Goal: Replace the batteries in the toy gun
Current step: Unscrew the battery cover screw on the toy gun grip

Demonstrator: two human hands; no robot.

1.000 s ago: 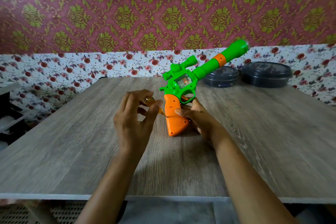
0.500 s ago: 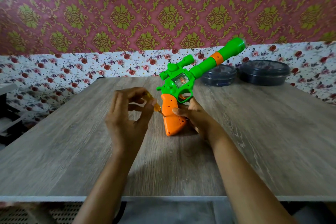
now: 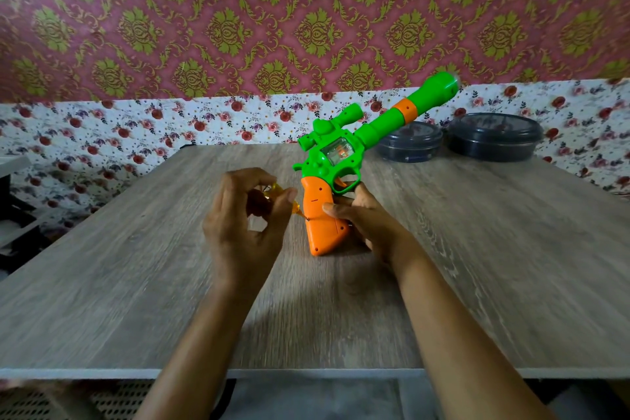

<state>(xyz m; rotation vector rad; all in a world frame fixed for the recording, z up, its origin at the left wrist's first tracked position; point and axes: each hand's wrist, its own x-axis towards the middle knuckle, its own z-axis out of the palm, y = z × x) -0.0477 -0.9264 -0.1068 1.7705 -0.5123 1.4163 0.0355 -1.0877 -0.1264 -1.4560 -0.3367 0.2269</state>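
Note:
A green toy gun (image 3: pixel 344 153) with an orange grip (image 3: pixel 320 215) stands on its grip on the wooden table (image 3: pixel 136 283), barrel pointing up to the right. My right hand (image 3: pixel 364 218) holds the grip from the right side, thumb on its face. My left hand (image 3: pixel 245 218) pinches a small screwdriver with a clear yellow handle (image 3: pixel 272 194). Its tip meets the left edge of the grip at a small hole. Most of the screwdriver is hidden by my fingers.
Two dark round lidded containers (image 3: pixel 409 143) (image 3: pixel 494 136) sit at the back right of the table, just behind the barrel. A dark shelf (image 3: pixel 13 215) stands off the table's left edge. A patterned wall rises behind the table.
My left hand's fingers have shifted round the screwdriver handle, as in a turn. The gun and my right hand keep the same hold.

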